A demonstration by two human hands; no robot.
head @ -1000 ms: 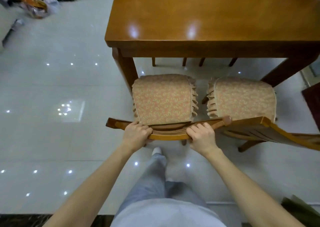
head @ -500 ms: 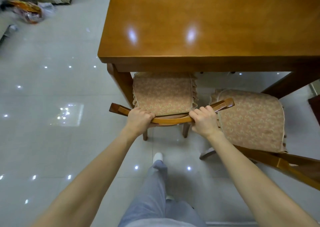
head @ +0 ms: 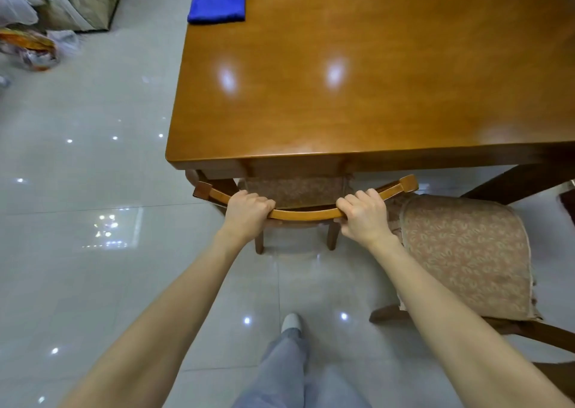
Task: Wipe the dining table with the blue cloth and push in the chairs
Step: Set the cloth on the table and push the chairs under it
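The wooden dining table [head: 373,102] fills the upper right. A folded blue cloth [head: 217,3] lies on its far left corner. The left chair [head: 305,214] has most of its cushioned seat under the table; only its curved top rail and a strip of cushion show. My left hand [head: 247,213] grips the rail's left part, and my right hand [head: 364,216] grips its right part. A second chair [head: 463,252] with a patterned cushion stands to the right, its seat out from under the table and angled.
Glossy grey floor tiles [head: 77,252] spread to the left. Bags and a box [head: 37,18] sit on the floor at the far left. My leg and shoe [head: 291,323] are behind the left chair. A dark table leg [head: 510,183] stands beyond the second chair.
Both hands have pushed the left chair forward, so its seat has slid under the table. I have stepped closer, and the blue cloth has come into view.
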